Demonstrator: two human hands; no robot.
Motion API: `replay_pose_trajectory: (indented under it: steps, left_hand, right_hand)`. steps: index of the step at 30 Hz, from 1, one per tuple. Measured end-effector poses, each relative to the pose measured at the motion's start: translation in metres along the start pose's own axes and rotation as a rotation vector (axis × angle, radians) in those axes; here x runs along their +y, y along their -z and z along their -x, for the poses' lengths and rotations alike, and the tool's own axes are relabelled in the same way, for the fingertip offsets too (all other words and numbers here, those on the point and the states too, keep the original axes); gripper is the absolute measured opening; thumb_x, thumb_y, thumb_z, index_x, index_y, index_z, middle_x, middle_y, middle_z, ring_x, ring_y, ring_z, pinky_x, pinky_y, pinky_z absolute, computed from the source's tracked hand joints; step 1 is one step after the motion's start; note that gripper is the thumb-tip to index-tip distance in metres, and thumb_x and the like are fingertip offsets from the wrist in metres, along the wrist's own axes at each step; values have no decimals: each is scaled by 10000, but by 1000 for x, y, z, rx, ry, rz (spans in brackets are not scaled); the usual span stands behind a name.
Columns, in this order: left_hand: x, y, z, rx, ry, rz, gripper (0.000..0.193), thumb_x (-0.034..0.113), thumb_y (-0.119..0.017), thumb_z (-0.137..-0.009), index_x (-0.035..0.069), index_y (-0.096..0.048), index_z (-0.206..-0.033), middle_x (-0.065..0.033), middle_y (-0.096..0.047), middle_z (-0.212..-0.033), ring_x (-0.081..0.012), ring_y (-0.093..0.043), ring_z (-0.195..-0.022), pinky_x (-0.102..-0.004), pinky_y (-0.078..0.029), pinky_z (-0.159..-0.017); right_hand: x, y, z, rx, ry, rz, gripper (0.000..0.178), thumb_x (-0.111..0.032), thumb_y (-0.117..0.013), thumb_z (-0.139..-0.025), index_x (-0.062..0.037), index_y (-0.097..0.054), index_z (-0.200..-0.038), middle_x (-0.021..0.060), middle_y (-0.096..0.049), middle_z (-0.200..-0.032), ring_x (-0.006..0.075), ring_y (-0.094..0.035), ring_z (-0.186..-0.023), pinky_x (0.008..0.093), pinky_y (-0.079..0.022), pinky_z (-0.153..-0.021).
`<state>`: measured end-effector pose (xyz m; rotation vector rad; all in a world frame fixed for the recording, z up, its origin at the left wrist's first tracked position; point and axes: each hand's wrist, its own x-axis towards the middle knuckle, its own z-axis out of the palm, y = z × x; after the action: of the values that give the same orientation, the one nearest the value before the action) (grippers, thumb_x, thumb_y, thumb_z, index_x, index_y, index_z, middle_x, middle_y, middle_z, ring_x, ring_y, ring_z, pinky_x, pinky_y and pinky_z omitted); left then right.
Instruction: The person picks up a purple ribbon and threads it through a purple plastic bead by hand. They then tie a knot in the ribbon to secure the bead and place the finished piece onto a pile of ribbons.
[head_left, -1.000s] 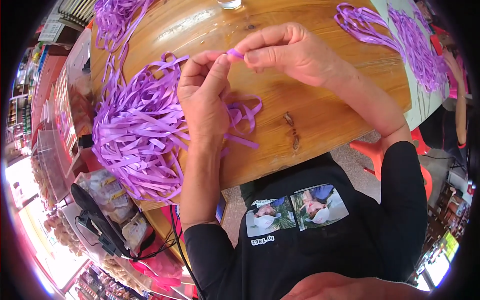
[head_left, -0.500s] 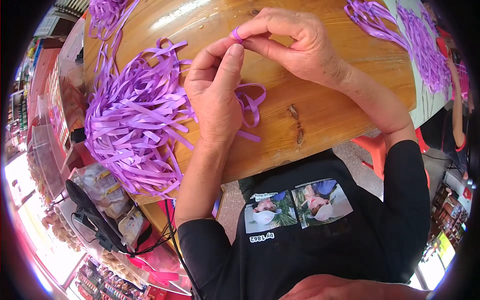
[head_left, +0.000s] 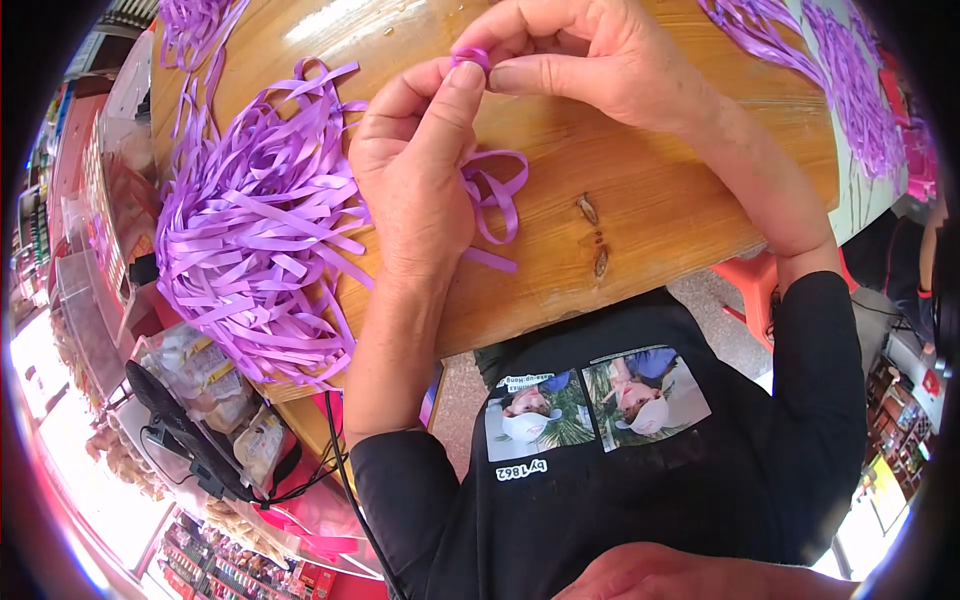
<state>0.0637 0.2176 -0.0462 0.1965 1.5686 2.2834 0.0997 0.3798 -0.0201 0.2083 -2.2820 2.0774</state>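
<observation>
Over the wooden table, my left hand pinches a purple ribbon between thumb and forefinger. A small loop of it shows at the fingertips. My right hand meets it there, its thumb and fingers closed on the same loop. The ribbon's loose tail curls out on the table from behind my left hand. Just left of that hand spreads a big heap of cut purple ribbons. Part of the ribbon is hidden inside my left palm.
The wooden table has its near edge by my body. More purple ribbons lie at the far left and a further bundle at the far right. Plastic bags and a black cable are at lower left; a red stool stands right.
My view has shifted slightly. The ribbon loop between my fingertips looks wider, and my right fingers have moved around it. At the right, the other person's arm has lowered.
</observation>
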Motion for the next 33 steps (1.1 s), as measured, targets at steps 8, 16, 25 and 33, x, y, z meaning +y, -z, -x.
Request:
replay_pose_trajectory:
  steps: [8, 16, 25, 33]
  left_hand:
    - [2, 6, 0, -64, 120, -54, 125, 107, -648, -836, 1, -637, -901, 28, -589, -735, -9, -460, -577, -135, -352, -497]
    - [-2, 14, -4, -98, 151, -76, 154, 100, -659, -826, -22, -636, -915, 32, -563, -700, -11, -420, -535, -152, -311, -454]
    - [-3, 12, -5, -142, 192, -75, 178, 106, -688, -802, -22, -642, -917, 46, -529, -664, -5, -365, -504, -163, -245, -435]
    - [-6, 8, -3, 8, 51, -163, 149, 109, -688, -800, -2, -645, -890, 47, -559, -697, 1, -435, -570, -141, -319, -489]
  right_hand:
    - [29, 14, -16, 71, 1166, 1013, 217, -36, -608, -780, 10, -617, -992, 135, -600, -863, 279, -582, -780, 314, -470, -687]
    - [28, 25, -33, 27, 1519, 1081, 232, 4, -599, -753, 40, -618, -982, 114, -597, -841, 240, -576, -748, 302, -476, -651]
    - [29, 28, -20, -27, 1124, 762, 177, -40, -631, -759, 10, -639, -928, 100, -618, -857, 230, -586, -745, 287, -479, -640]
    - [24, 16, -15, 106, 875, 622, 135, -54, -676, -745, -28, -636, -872, 86, -617, -797, 233, -591, -705, 293, -477, -594]
